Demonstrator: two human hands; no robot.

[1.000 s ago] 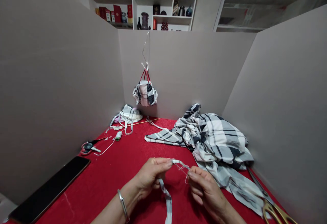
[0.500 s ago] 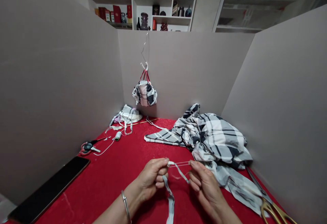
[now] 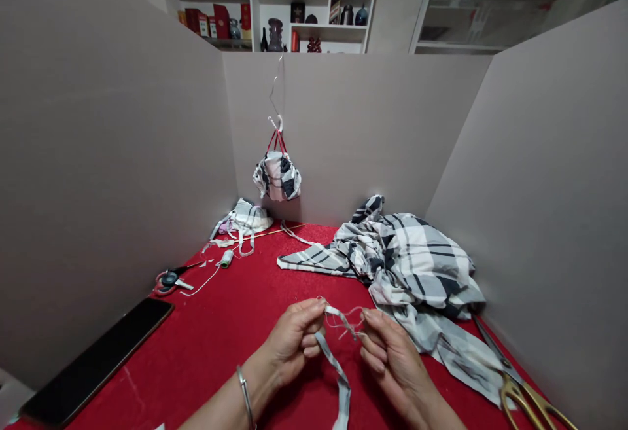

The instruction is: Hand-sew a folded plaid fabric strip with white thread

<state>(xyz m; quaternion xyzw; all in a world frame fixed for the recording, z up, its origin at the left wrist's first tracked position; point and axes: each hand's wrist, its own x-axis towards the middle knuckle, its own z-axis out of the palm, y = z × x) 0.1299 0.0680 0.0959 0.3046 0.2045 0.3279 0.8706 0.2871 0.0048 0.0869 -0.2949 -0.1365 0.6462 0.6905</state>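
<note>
A narrow pale grey fabric strip (image 3: 342, 384) is pinched between the thumb and fingers of my left hand (image 3: 297, 338), which has a silver bangle on its wrist. One short length of the strip reaches toward the right, and a longer tail hangs down toward the table's near side. Loose white thread (image 3: 349, 325) curls in the gap between the two hands. My right hand (image 3: 392, 351) is closed in a pinch on the thread. Whether a needle is in those fingertips I cannot tell.
Plaid cloth (image 3: 422, 260) lies heaped at right, beside gold-handled scissors (image 3: 520, 391). A phone (image 3: 98, 364), small scissors (image 3: 169, 279), a thread spool (image 3: 226, 259) and cloth scraps (image 3: 250, 216) lie along the left. A plaid pouch (image 3: 277, 176) hangs from a hook on the back panel.
The thread, stretched straight between my hands before, now hangs slack in loops. The strip's short end has dropped away from my right fingertips, and its long tail has swung right.
</note>
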